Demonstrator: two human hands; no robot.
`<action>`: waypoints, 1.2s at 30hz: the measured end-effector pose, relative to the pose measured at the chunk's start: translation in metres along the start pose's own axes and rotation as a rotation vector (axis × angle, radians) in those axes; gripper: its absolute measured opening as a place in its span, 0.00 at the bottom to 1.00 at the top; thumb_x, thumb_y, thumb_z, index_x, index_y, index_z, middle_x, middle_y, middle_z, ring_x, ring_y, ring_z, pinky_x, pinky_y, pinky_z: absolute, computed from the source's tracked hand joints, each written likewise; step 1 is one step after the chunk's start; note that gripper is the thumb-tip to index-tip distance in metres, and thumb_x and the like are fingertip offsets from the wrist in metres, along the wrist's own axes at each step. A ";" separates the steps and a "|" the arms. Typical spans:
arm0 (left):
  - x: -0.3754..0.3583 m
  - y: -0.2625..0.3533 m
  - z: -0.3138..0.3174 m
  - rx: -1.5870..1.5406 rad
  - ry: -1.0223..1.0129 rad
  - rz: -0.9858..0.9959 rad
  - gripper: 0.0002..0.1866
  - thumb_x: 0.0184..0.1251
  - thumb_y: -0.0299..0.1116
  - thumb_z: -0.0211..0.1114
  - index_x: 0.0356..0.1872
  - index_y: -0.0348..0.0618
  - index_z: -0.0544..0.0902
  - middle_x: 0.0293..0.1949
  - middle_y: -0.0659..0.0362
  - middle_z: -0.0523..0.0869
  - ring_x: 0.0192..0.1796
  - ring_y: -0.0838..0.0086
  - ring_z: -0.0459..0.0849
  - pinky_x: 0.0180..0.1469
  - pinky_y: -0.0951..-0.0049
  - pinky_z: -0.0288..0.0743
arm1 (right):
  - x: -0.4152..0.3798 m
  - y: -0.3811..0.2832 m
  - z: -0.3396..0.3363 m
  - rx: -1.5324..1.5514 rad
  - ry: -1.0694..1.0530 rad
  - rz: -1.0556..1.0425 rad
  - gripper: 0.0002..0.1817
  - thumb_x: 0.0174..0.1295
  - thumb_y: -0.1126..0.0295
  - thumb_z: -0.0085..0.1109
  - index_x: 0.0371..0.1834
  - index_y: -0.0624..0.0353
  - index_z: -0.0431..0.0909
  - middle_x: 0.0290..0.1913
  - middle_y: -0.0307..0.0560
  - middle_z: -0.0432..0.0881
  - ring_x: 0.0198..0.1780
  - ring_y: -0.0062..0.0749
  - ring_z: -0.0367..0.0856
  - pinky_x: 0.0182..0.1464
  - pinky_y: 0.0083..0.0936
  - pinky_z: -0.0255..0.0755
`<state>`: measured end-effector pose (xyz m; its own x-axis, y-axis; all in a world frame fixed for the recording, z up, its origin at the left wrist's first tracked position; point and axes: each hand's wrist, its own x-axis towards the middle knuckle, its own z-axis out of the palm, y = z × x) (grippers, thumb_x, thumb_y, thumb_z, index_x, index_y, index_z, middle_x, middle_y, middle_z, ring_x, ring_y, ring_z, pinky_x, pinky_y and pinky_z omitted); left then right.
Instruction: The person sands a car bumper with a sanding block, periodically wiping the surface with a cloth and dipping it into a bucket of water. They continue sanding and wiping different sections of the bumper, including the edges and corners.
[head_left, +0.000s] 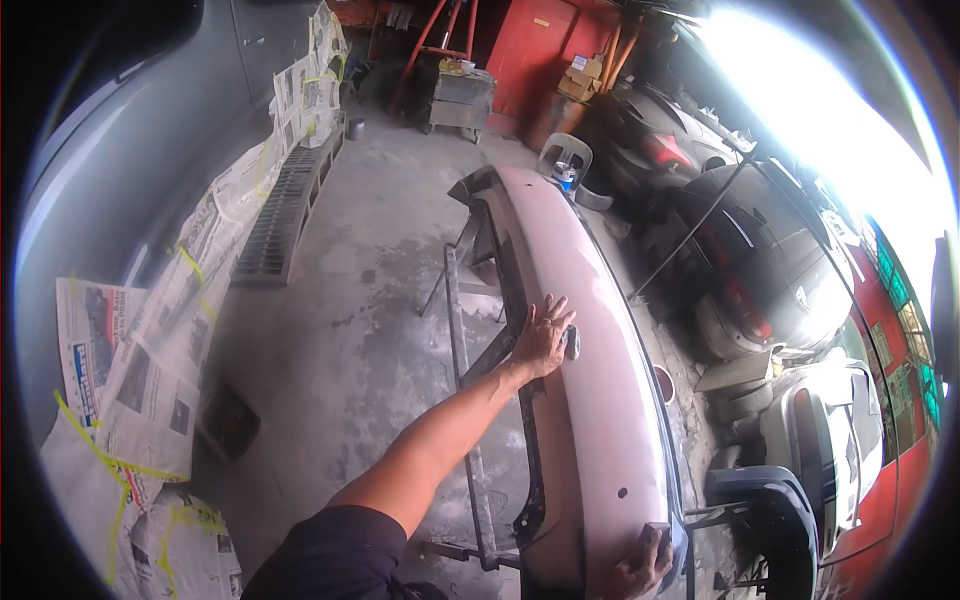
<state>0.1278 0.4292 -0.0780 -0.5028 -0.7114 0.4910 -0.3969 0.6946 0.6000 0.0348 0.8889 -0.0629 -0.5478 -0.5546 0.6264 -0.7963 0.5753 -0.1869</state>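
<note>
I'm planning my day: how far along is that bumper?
The bumper already looks coated in pale pink and is set on a stand. In hand: the left hand lies spread on it with a grey pad; the right hand is at the near end. Remaining, probably: smoothing its blotchy patches.

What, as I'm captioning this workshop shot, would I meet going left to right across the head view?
Newspaper sheets with yellow-green tape → grey metal cabinet → bare left hand → bare right hand → black curved plastic part → green-paned window.
</note>
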 end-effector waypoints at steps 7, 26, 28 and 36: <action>0.109 -0.109 -0.005 -0.067 0.064 -0.080 0.29 0.72 0.33 0.58 0.74 0.45 0.70 0.79 0.47 0.61 0.83 0.49 0.50 0.81 0.40 0.42 | 0.044 -0.050 0.011 -0.040 0.096 -0.131 0.28 0.57 0.75 0.55 0.62 0.46 0.85 0.61 0.62 0.82 0.58 0.63 0.82 0.58 0.52 0.77; 0.390 -0.445 0.012 -0.093 0.131 -0.124 0.27 0.70 0.38 0.59 0.70 0.44 0.72 0.76 0.44 0.65 0.79 0.37 0.56 0.73 0.25 0.53 | 0.167 -0.119 0.161 -0.286 0.087 -0.056 0.24 0.62 0.74 0.54 0.61 0.47 0.85 0.61 0.62 0.83 0.57 0.62 0.83 0.57 0.52 0.78; 0.426 -0.503 0.028 -0.148 0.165 -0.104 0.26 0.70 0.37 0.60 0.69 0.44 0.73 0.75 0.43 0.68 0.78 0.36 0.59 0.75 0.30 0.55 | 0.162 -0.147 0.196 -0.297 0.070 -0.009 0.24 0.62 0.73 0.54 0.61 0.47 0.85 0.61 0.62 0.83 0.57 0.62 0.83 0.57 0.52 0.78; 0.515 -0.626 0.018 -0.283 0.102 0.012 0.09 0.65 0.29 0.60 0.36 0.34 0.86 0.60 0.41 0.82 0.72 0.43 0.71 0.74 0.45 0.65 | 0.193 -0.283 0.255 -0.509 -0.016 0.135 0.22 0.65 0.73 0.53 0.61 0.48 0.85 0.61 0.61 0.83 0.56 0.62 0.83 0.56 0.52 0.78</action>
<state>0.1034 -0.3698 -0.2120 -0.4204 -0.7203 0.5517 -0.1548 0.6561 0.7387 0.0894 0.4658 -0.0818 -0.6440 -0.4624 0.6094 -0.4954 0.8591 0.1284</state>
